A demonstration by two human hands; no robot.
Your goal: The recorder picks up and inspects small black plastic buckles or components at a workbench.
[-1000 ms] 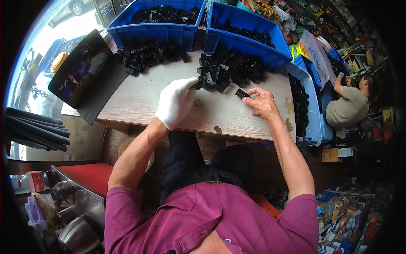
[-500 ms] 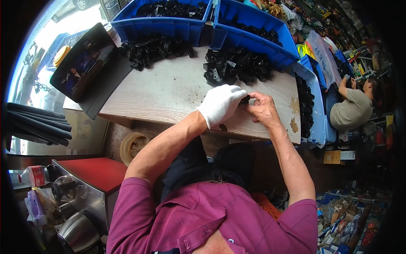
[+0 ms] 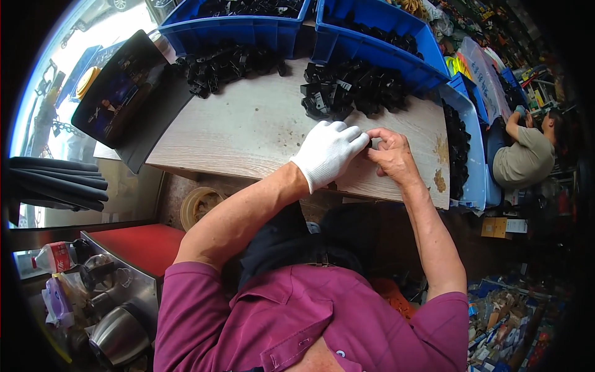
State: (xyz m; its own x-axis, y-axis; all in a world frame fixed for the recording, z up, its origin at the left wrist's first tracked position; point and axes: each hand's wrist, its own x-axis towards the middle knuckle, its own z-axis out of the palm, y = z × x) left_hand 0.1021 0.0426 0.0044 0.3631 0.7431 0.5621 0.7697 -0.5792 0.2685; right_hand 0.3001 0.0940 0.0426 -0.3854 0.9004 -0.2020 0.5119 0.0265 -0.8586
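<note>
My left hand (image 3: 330,153), in a white knitted glove, is closed round a small black plastic part (image 3: 370,144), most of which the fingers hide. Bare and bent at the fingers, my right hand (image 3: 393,155) pinches the same part from the other side. Both hands meet over the front edge of the pale wooden table (image 3: 248,133). Just beyond them lies a heap of black plastic parts (image 3: 353,90), some with a light label. A second heap of black parts (image 3: 232,65) lies farther left.
Two blue bins (image 3: 242,37) (image 3: 384,53) of black parts line the far edge. A light blue tub (image 3: 474,149) stands at the right. To the left, a tablet (image 3: 111,93) leans on its stand. A round bucket (image 3: 201,206) sits below the table; another person (image 3: 527,152) crouches at far right.
The view has shifted slightly. Both hands stay together at the small black part, the gloved fingers now a little more spread over it.
</note>
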